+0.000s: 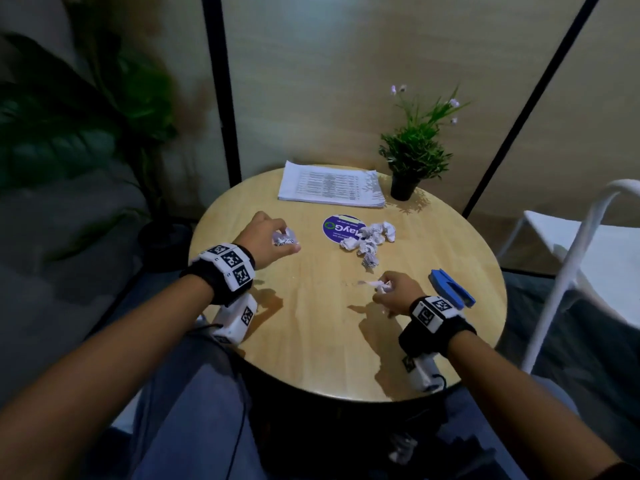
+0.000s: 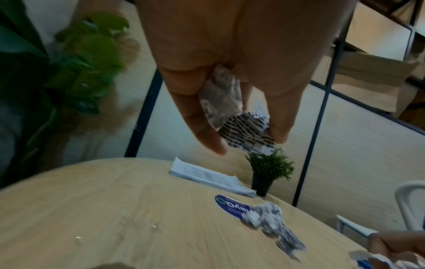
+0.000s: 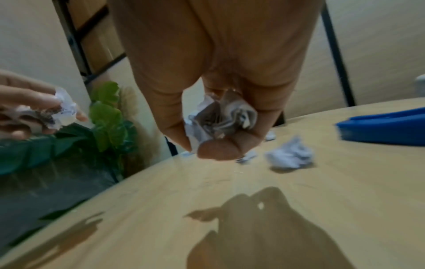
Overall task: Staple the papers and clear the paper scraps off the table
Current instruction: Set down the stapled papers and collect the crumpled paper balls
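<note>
On the round wooden table [image 1: 311,341] my left hand [image 1: 268,233] grips a crumpled paper scrap [image 1: 284,237], printed with dark lines [image 2: 246,131], above the left side. Nearer the front, my right hand [image 1: 394,292] holds another crumpled scrap [image 1: 383,285], bunched between thumb and fingers [image 3: 220,120]. A pile of several scraps [image 1: 372,239] lies near the middle, partly over a purple round sticker [image 1: 341,228]. The stack of printed papers [image 1: 330,183] lies at the far edge. The blue stapler [image 1: 452,287] rests just right of my right hand.
A small potted plant [image 1: 412,157] stands at the back right beside the papers. A white chair [image 1: 581,244] is at the right of the table. A large dark leafy plant [image 1: 76,126] fills the left. A wall with black frames runs behind the table.
</note>
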A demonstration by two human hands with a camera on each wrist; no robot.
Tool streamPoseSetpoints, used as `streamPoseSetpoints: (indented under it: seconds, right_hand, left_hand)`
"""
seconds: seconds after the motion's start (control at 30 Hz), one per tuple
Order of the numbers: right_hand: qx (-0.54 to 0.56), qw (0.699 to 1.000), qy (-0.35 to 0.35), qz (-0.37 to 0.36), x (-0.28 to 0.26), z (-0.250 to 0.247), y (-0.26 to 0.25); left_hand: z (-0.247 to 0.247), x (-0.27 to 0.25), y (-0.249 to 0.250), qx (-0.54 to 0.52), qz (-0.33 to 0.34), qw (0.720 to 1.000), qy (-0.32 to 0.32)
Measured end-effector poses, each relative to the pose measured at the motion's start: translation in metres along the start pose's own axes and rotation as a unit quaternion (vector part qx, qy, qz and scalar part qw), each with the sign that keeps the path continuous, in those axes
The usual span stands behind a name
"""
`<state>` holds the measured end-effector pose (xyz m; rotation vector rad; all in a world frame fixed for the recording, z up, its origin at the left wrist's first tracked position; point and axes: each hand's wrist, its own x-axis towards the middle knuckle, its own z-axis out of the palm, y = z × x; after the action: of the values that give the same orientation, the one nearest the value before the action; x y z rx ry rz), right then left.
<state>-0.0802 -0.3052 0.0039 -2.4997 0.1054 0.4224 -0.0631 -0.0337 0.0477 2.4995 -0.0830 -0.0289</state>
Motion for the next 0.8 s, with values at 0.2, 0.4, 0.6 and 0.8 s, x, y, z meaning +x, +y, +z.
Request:
streamPoseSetpoints:
  seconds: [0.2,0.4,0.6,0.8]
  right_hand:
    - [0.044,0.992,-0.072,-0.091,0.016,0.052,-0.096]
    - [0.018,0.973,-0.148,-0.178,0.023,0.121,-0.191]
    - [-0.184,0.924,-0.181,-0.283,0.037,0.177,-0.261]
    - [-0.350,0.833,-0.233,-0.361,0.058,0.229,-0.294]
  left_hand:
    - [-0.057,-0.042,-0.063,-0.035,-0.065,0.997,0.019]
    - [-0.077,-0.094,-0.148,-0.049,-0.178,0.983,0.008]
    - [-0.062,-0.122,-0.238,-0.101,-0.283,0.954,0.009]
    - [-0.029,-0.135,-0.274,-0.091,-0.354,0.930,-0.027]
